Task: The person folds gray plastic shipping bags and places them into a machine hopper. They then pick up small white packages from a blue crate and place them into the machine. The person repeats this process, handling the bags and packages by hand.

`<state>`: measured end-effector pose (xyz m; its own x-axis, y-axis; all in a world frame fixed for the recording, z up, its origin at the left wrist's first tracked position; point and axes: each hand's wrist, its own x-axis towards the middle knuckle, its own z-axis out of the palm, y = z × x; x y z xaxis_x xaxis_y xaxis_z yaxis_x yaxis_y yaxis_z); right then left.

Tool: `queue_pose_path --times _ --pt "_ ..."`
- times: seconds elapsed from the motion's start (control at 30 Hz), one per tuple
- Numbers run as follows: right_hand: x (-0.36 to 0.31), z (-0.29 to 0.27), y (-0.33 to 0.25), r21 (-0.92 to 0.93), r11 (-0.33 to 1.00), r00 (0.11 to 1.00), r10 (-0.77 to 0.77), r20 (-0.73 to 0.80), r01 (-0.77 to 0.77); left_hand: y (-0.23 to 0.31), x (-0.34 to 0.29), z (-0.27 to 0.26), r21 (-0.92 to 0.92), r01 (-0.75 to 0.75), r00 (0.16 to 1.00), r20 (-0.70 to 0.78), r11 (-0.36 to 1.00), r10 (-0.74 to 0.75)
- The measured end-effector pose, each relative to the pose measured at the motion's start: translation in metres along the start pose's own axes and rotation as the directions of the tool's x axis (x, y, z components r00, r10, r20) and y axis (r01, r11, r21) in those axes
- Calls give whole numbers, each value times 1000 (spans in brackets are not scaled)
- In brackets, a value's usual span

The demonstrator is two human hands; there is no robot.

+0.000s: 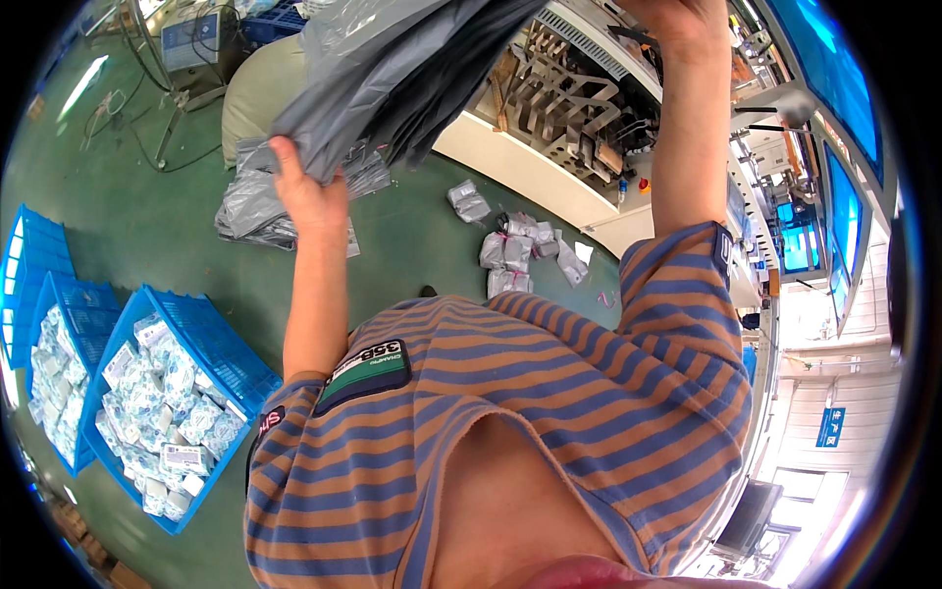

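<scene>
Now the left hand (pixel 314 204) grips a fanned sheaf of glossy grey plastic (pixel 358 93), held above the green floor (pixel 417 245); the right hand (pixel 679 18), cropped up top, I can't tell its grip.

The person's left hand (pixel 312 201) grips a sheaf of grey plastic bags (pixel 378 74); the right hand (pixel 684 17), partly cut off, appears near a cream machine (pixel 525 164).

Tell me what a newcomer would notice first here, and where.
Likely first, the big sheaf of grey bags at the top centre, gripped by the left hand. Next, the striped shirt filling the lower middle, and the large blue crate at lower left, heaped with white-and-blue packs.
</scene>
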<state>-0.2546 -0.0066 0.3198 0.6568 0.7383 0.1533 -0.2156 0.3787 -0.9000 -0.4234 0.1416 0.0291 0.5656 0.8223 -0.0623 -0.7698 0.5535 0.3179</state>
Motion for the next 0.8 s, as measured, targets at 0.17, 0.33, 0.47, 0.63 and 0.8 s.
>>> queue_pose_path --times 0.17,0.33,0.47,0.63,0.8 --pt "-17 18 6 -197 980 999 -45 -29 39 34 16 -6 254 -306 951 36 917 307" --pt "-38 5 2 -241 960 977 -94 192 140 13 -1 -59 -55 381 844 428 923 -323" --pt "-64 -8 -18 -645 763 967 129 219 44 10 -9 -83 -8 734 644 325 679 -692" --pt "-77 -32 -23 -793 609 951 228 210 29 0 -1 -79 -290 771 631 470 567 -618" --pt "-84 -59 -54 -843 536 819 458 345 55 42 -34 -35 -129 820 545 475 557 -691"
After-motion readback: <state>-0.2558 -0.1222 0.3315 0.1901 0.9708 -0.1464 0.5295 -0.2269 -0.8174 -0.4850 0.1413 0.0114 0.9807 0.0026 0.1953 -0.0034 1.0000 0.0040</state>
